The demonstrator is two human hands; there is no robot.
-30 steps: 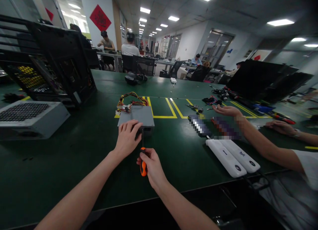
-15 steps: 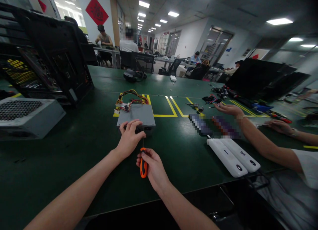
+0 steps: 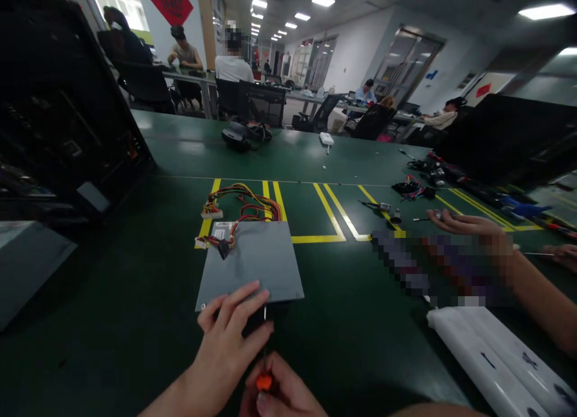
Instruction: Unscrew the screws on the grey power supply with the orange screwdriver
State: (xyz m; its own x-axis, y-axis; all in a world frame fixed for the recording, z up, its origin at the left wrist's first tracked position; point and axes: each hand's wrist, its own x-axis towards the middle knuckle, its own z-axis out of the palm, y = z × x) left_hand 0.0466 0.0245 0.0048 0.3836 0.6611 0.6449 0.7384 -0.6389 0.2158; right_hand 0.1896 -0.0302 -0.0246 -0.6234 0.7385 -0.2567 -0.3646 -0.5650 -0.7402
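A grey power supply unit [image 3: 265,255] lies on the green table in front of me, its bundle of coloured wires [image 3: 265,210] at the far side and partly over its top. My left hand [image 3: 228,339] grips the unit's near edge, fingers on the top plate and thumb beside the screwdriver's metal shaft. Closed around the orange handle of a screwdriver [image 3: 264,381] is my right hand [image 3: 288,396], low in the view. The shaft points at the unit's near side. My left hand and the top plate's edge hide where the tip meets it.
At left stand a black computer case [image 3: 67,116] and another grey metal box [image 3: 31,267]. A co-worker's hand [image 3: 473,228] is at right, near cables [image 3: 412,188] and white devices [image 3: 496,345]. A black headset [image 3: 243,134] lies toward the back.
My view has tilted down and come closer, so more of the unit's top shows. The screwdriver handle now appears nearly end-on. Both hands keep their holds.
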